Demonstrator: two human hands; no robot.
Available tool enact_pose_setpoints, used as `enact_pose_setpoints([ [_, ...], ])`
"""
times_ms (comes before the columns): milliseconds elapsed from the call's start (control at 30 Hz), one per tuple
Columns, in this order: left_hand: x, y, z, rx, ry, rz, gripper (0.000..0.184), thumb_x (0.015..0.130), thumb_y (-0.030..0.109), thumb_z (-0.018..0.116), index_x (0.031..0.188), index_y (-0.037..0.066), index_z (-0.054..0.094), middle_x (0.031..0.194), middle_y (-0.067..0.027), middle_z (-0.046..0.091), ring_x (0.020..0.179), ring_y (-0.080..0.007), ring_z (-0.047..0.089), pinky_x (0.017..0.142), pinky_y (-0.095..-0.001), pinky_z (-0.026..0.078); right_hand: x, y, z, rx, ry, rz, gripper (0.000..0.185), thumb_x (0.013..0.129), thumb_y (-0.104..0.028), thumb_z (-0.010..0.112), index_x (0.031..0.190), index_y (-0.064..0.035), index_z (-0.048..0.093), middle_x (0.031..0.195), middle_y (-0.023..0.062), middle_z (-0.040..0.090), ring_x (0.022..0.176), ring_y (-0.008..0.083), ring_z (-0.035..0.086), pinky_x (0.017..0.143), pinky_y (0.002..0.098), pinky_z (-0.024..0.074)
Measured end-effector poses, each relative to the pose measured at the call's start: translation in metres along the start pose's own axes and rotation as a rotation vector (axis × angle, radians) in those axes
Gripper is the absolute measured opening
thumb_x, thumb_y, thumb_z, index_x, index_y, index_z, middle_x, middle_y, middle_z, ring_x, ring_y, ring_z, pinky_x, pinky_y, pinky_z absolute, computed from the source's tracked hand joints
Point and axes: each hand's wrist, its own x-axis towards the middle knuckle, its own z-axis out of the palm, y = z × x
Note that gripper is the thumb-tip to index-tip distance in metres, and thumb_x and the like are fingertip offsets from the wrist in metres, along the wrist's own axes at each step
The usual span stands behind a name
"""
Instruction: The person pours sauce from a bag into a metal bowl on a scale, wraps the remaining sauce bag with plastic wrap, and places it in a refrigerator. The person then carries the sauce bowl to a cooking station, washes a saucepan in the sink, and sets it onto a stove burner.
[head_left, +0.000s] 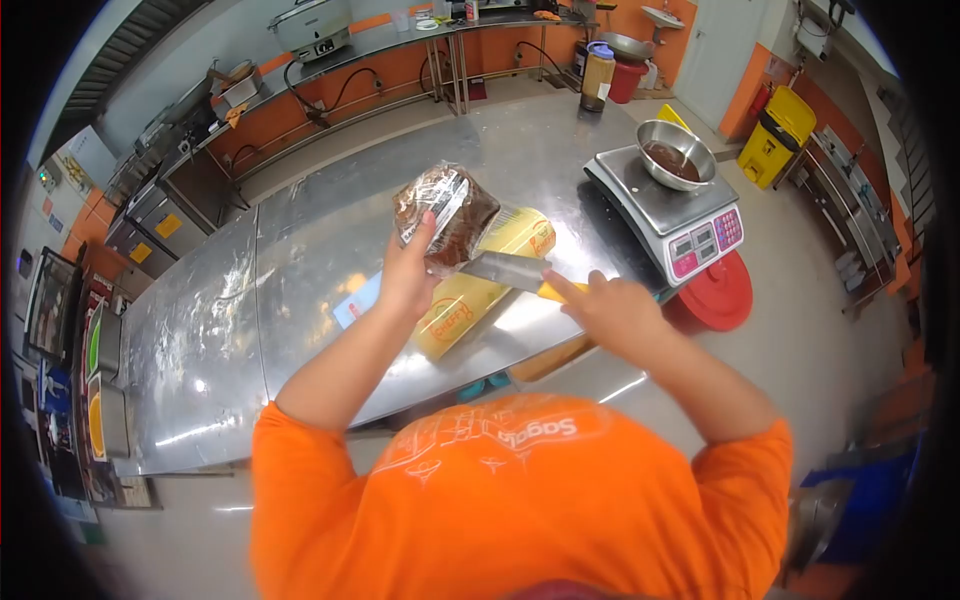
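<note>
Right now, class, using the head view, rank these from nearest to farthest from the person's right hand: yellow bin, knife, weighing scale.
From the right hand:
1. Knife: held in it.
2. Weighing scale: on the table, ahead and right.
3. Yellow bin: beyond the table, farther right.

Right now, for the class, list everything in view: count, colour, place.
Table: one, silver, centre
Wrapped block: one, brown, in left hand
Knife: one, grey blade, yellow handle, in right hand
Roll: one, yellow, on table
Flat item: one, pale blue, beside roll
Scale: one, silver-white, table's right end
Bowl: one, silver, on scale
Bottle: one, amber, table's far edge
Tubs: two, red, near scale, beyond bottle
Bin: one, yellow, floor at right
Counter items: several, mixed colours, background
Shirt: one, orange, bottom
Hands: two, bare, centre
</note>
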Motion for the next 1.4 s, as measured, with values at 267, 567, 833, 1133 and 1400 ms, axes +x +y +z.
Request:
enact_pose_setpoints([
  [267,-0.025,0.009,0.019,-0.037,-0.1,0.101,0.052,0.086,0.03,0.053,0.125,0.001,0.035,0.124,-0.0143,0.043,0.113,-0.03,0.044,0.097,-0.0396,0.036,0.097,0.046,0.047,-0.02,0.281,0.118,0.048,0.085,-0.027,0.048,0.131,-0.0236,0.033,0.082,0.0123,0.056,0.065,0.0271,0.061,0.053,0.0365,0.0498],
  [567,-0.078,0.001,-0.008,-0.065,-0.006,-0.037,0.053,0.091,0.042,0.035,0.127,0.004,0.035,0.127,-0.013,0.043,0.118,-0.0273,0.041,0.1,-0.0414,0.033,0.074,0.077,0.052,0.075,0.372,0.083,0.046,0.084,-0.033,0.049,0.128,-0.026,0.038,0.078,0.0134,0.055,0.062,0.0293,0.06,0.052,0.0373,0.0486],
  [833,-0.059,0.028,-0.008,-0.082,0.104,0.226,0.053,0.091,0.042,0.038,0.126,0.002,0.038,0.125,-0.015,0.045,0.115,-0.028,0.044,0.099,-0.0407,0.033,-0.021,0.078,-0.031,-0.053,0.241,-0.32,0.045,0.076,-0.028,0.059,0.119,-0.0183,0.048,0.076,0.0089,0.055,0.054,0.0219,0.057,0.047,0.0328,0.0456],
  [1133,-0.095,0.039,0.022,-0.101,-0.089,0.276,0.059,0.09,0.047,0.035,0.13,0.004,0.032,0.13,-0.0144,0.04,0.121,-0.0302,0.037,0.103,-0.0437,0.027,0.067,0.141,-0.021,-0.062,0.384,0.201,0.04,0.083,-0.027,0.051,0.12,-0.0146,0.044,0.08,0.0142,0.059,0.068,0.0273,0.062,0.055,0.038,0.0496],
  [1400,-0.17,0.053,-0.008,-0.308,-0.045,0.606,0.061,0.088,0.049,0.038,0.135,0.011,0.026,0.138,-0.0109,0.028,0.127,-0.0301,0.027,0.105,-0.0448,0.023,0.093,0.149,0.115,0.326,0.155,0.344,0.047,0.085,-0.029,0.047,0.128,-0.0162,0.032,0.1,0.0212,0.052,0.082,0.0368,0.058,0.07,0.0446,0.0474],
])
